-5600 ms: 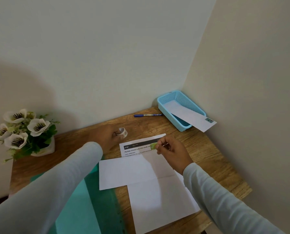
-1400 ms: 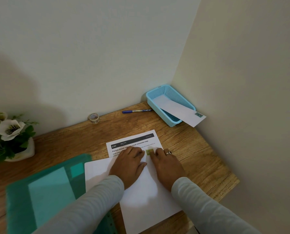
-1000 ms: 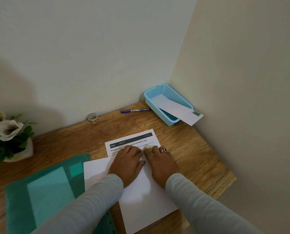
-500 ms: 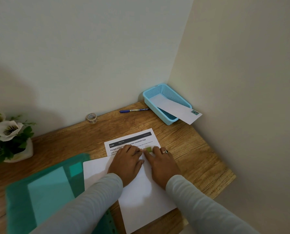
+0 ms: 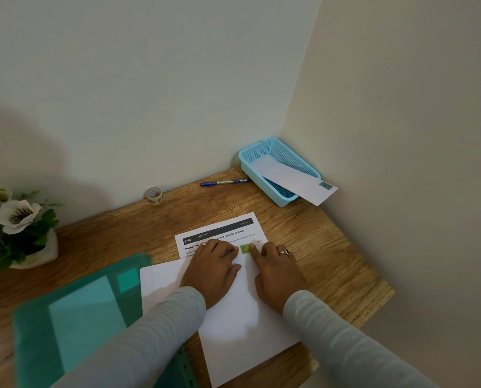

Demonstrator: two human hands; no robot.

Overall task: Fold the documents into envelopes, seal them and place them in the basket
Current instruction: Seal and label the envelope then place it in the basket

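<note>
Pressing a sticker (image 5: 244,248) down on folded paper, mid-desk (image 5: 317,247).
Lays the left hand (image 5: 214,271) palm down, fingers straight and together, across the white sheet (image 5: 242,331) where it overlaps the printed document (image 5: 219,232); sets the right hand (image 5: 275,271) flat beside it, index fingertip on the sticker, gripping nothing with either. Shows an envelope (image 5: 292,180) in the basket (image 5: 286,152) at the far right corner, one end jutting over the rim.

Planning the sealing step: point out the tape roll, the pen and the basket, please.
tape roll (image 5: 153,195), head view, on its side face.
pen (image 5: 224,182), head view, middle of the barrel.
basket (image 5: 292,158), head view, inner mesh wall.
</note>
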